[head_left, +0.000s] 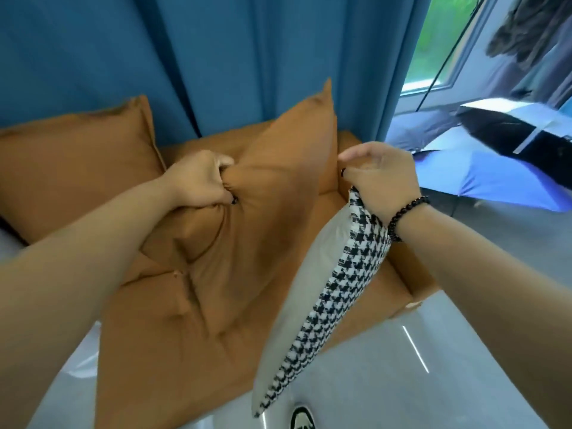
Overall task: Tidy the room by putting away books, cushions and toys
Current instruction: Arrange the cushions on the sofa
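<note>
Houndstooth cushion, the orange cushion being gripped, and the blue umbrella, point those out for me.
houndstooth cushion (346, 292): head view, patterned face.
orange cushion (278, 187): head view, smooth front, right of the gripped bunch.
blue umbrella (483, 178): head view, open canopy.

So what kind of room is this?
Probably a living room: an orange sofa with cushions, a blue curtain, and a window.

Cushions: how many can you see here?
3. An orange cushion leans at the sofa's back left; a second orange cushion is gripped by the left hand; a houndstooth cushion hangs from the right hand. Others may be hidden.
</note>
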`<state>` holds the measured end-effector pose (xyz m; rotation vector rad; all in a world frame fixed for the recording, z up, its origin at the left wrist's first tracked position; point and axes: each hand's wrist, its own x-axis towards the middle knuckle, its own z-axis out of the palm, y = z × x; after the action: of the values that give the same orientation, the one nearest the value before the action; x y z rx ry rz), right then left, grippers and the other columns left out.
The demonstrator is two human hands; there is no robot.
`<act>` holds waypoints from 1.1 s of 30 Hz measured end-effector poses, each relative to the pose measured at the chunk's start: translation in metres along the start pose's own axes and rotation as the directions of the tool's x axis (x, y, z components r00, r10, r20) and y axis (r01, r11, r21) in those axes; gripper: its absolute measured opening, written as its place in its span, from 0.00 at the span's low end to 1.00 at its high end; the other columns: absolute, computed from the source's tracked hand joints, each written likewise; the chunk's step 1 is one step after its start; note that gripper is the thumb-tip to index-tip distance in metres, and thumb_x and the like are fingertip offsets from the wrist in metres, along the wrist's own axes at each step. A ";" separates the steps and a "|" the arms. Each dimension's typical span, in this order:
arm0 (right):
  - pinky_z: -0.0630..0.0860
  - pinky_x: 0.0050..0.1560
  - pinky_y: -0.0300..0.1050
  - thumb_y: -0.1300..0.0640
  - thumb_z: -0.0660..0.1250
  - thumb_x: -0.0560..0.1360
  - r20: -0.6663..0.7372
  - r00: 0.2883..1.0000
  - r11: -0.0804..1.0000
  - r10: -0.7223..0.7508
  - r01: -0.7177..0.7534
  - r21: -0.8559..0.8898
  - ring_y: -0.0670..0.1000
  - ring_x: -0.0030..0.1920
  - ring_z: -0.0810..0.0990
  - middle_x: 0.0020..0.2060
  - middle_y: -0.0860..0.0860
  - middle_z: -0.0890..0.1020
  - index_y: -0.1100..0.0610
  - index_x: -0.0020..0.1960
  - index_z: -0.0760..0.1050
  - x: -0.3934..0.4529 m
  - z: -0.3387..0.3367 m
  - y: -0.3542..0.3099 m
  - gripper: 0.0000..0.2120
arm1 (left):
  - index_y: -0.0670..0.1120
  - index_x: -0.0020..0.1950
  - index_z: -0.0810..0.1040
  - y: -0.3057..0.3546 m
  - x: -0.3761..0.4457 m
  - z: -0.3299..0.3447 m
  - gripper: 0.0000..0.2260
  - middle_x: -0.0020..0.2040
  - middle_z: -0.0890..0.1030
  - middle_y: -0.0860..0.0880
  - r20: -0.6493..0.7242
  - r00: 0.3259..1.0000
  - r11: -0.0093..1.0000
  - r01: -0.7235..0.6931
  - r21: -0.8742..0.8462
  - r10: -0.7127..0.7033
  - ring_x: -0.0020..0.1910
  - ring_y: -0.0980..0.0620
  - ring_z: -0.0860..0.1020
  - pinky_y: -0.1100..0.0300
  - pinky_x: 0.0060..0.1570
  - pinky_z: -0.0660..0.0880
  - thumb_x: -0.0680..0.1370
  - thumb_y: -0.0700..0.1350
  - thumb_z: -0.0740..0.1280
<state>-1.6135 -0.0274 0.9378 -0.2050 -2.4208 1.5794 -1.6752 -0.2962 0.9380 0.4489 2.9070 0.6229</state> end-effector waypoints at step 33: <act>0.72 0.63 0.47 0.49 0.78 0.68 0.428 0.836 0.919 0.343 -0.205 -0.336 0.57 0.64 0.75 0.63 0.54 0.76 0.62 0.70 0.69 0.166 0.203 0.099 0.36 | 0.49 0.42 0.73 -0.127 -0.098 0.051 0.13 0.39 0.78 0.57 -0.231 0.752 0.785 0.569 -0.245 -0.617 0.33 0.54 0.76 0.61 0.31 0.72 0.69 0.40 0.77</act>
<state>-1.8307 -0.1246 0.7900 -0.2475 -3.1334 1.5366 -1.6058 -0.4183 0.8455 -0.6435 2.9652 0.8537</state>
